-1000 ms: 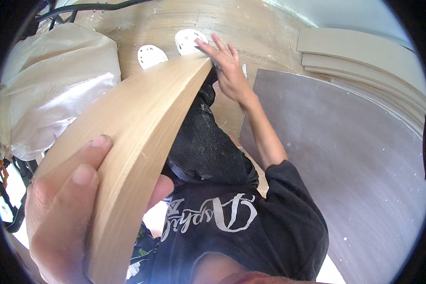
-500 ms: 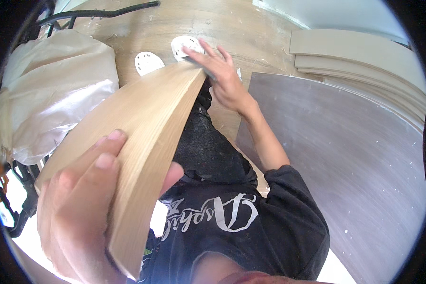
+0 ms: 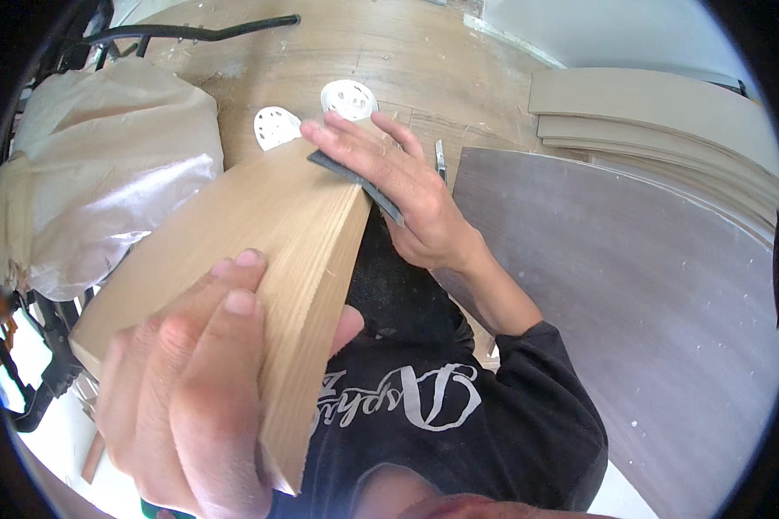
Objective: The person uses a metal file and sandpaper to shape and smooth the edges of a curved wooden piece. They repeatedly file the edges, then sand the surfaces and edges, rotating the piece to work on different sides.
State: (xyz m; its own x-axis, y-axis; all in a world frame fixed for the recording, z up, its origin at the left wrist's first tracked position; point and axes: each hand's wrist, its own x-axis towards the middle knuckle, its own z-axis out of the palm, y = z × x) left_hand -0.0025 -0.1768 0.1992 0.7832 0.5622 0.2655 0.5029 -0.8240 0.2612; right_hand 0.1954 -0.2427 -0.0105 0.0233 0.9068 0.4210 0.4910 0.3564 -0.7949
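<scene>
A pale wooden board [image 3: 208,216] is held up at a slant before my body, its long narrow edge turned to the right. My left hand [image 3: 182,389] grips its near end, fingers across the broad face and the thumb showing past the narrow edge. Against the far part of that edge lies a thin dark grey sheet that looks like sandpaper [image 3: 355,183]. My right hand [image 3: 407,195] presses the sheet onto the wood with its palm side, the fingers reaching over the board's face.
On the right leans a large grey-brown panel [image 3: 614,294], with several beige boards [image 3: 658,108] stacked beyond it. A pale sheet-covered object [image 3: 121,173] and a black metal bar [image 3: 190,33] stand left. A small cutter-like tool [image 3: 441,160] lies on the floor near my white shoes [image 3: 350,99].
My right hand has come nearer to me along the board's edge, and more of the grey sheet shows. The board and my left hand have shifted slightly to the right.
</scene>
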